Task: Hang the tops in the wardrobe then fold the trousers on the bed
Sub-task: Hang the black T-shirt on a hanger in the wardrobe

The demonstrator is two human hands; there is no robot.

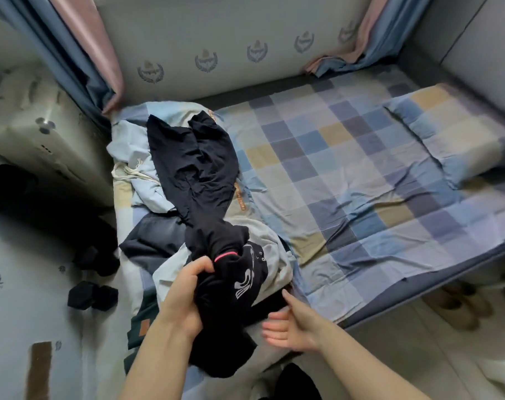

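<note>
Left hand (pixel 187 287) has a bunched fistful of the black top (pixel 196 171), fingers curled tight into the fabric right by a thin pink trim line (pixel 224 256), and the rest of that top trails away from the fist toward the wall, draped over the clothes pile (pixel 147 197). Right hand (pixel 291 327) is just beside the near end of the pile, fingers spread and relaxed, holding nothing. The pile sits on the left end of the bed (pixel 346 174), and everything else is easiest to place from there: a light blue garment with white drawstrings (pixel 130 171) under the black top on the far-left side, dark denim (pixel 153 235) and a grey piece (pixel 274 255) nearer the hands. Right of the pile the checked sheet is open all the way to a matching pillow (pixel 453 140) at the far end. Left of the pile a pale cabinet (pixel 43 134) crowds the bed edge, with dark lumps (pixel 92 295) on the floor below it. Curtains (pixel 95 53) hang behind the pile. Slippers (pixel 459 304) sit under the bed's near edge. There's a white swirly logo (pixel 245 281) on the black fabric and orange lettering (pixel 239 197) on a strip, too small to read.
</note>
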